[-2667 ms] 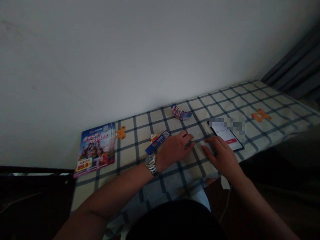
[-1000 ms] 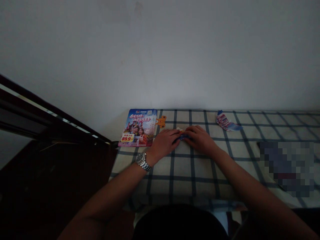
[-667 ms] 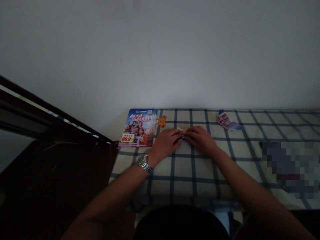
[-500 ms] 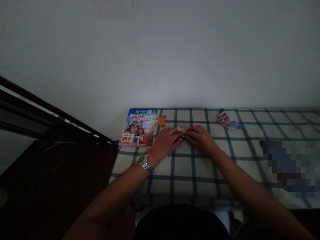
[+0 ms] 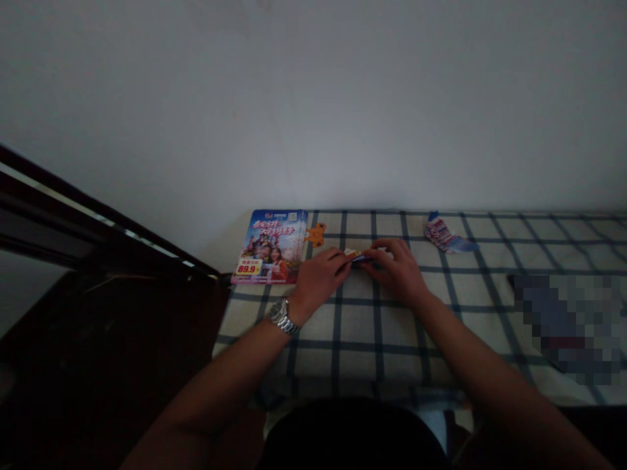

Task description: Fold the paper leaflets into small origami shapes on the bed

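Note:
Between my two hands is a narrow strip of folded printed paper (image 5: 360, 255), coloured orange, white and dark blue, low over the checked cloth. My left hand (image 5: 322, 274) is closed on its left end, and a metal watch sits on that wrist. Closed on the paper's right end are the fingers of my right hand (image 5: 398, 271). The fingers partly cover the paper. Left of my left hand lies a stack of printed leaflets (image 5: 268, 251), with an orange bear-shaped piece (image 5: 315, 234) at its right edge.
A pleated piece of printed paper (image 5: 445, 235) lies to the right near the wall (image 5: 313, 117). The checked tablecloth (image 5: 313, 352) covers the table. A blurred-out flat item (image 5: 568, 326) is at the right, and a dark rail (image 5: 98, 219) runs along the left.
My right hand has shifted slightly, its fingers moving a little along the paper. More of the folded strip shows between my hands. The leaflets and the pleated paper stay put.

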{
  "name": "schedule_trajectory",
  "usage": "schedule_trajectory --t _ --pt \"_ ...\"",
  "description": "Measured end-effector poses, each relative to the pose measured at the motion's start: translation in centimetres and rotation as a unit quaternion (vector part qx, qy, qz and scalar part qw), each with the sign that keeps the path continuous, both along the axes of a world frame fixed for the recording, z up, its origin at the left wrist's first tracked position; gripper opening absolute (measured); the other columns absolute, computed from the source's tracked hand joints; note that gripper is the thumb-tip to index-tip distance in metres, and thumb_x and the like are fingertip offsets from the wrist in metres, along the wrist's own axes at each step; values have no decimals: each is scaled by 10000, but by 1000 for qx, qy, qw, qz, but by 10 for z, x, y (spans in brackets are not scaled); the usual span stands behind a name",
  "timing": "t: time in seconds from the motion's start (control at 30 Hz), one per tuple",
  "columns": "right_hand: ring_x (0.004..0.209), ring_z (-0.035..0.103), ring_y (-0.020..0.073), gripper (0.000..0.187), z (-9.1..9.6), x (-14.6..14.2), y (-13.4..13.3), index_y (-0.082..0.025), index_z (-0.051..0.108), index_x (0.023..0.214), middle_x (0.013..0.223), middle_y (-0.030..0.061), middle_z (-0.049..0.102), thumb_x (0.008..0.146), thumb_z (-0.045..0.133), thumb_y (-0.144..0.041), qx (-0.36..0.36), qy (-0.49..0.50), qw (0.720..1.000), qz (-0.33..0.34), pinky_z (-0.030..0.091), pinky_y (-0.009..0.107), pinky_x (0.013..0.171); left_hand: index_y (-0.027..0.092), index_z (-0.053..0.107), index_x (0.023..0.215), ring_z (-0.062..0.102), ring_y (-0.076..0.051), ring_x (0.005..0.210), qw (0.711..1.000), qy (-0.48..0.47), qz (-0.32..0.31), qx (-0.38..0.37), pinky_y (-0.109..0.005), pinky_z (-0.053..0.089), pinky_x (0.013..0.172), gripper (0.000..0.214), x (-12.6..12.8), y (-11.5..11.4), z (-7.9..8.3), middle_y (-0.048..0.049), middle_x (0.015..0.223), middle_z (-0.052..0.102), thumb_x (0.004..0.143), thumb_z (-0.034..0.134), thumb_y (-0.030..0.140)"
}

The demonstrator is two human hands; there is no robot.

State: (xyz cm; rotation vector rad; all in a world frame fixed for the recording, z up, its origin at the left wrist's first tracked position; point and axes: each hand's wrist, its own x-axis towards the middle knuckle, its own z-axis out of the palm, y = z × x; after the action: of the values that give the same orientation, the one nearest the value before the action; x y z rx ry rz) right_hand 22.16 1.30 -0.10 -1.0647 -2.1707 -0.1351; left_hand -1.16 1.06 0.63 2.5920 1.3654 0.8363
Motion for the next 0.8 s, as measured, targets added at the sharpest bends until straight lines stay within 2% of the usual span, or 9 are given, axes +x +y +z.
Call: schedule_trajectory --t 0.1,0.2,0.37,0.67,0.8 --pt "992 596 266 236 1 -1 -5 -297 705 1222 1049 94 657 989 675 -322 11 -9 1000 -7 536 422 885 215 730 1105 705 -158 961 999 -29 12 12 -255 538 718 150 0 0 2 -23 1103 732 1034 619 286" --pt "904 604 246 350 2 -2 -8 -313 650 1363 976 81 661 1015 622 -286 -23 -35 999 34 540 398 827 208 725 1101 711 -160 979 998 -54 23 20 -263 559 757 141 0 -1 4 -31 1117 733 1032 616 265" --pt "953 633 253 512 4 -5 -8 -310 496 1540 1084 91 696 1036 568 -248 -51 -73 993 72 551 414 869 213 706 1092 708 -162 983 997 -77 31 8 -268 578 818 116 1 -3 8 -30 1113 723 1022 617 235" --pt "1066 659 282 295 0 -8 -6 -236 618 1329 1225 125 710 1042 562 -273 -68 -71 993 70 561 447 936 210 675 1138 712 -175 917 997 -76 30 -11 -294 568 829 138 5 -5 7 -28 1032 751 1013 616 212" --pt "1059 661 279 285 -1 -10 -5 -235 610 1325 1221 130 708 1048 545 -260 -90 -73 991 73 569 441 929 211 669 1122 709 -175 890 997 -71 20 -19 -294 563 811 125 7 -7 4 -20 989 746 1012 611 199"
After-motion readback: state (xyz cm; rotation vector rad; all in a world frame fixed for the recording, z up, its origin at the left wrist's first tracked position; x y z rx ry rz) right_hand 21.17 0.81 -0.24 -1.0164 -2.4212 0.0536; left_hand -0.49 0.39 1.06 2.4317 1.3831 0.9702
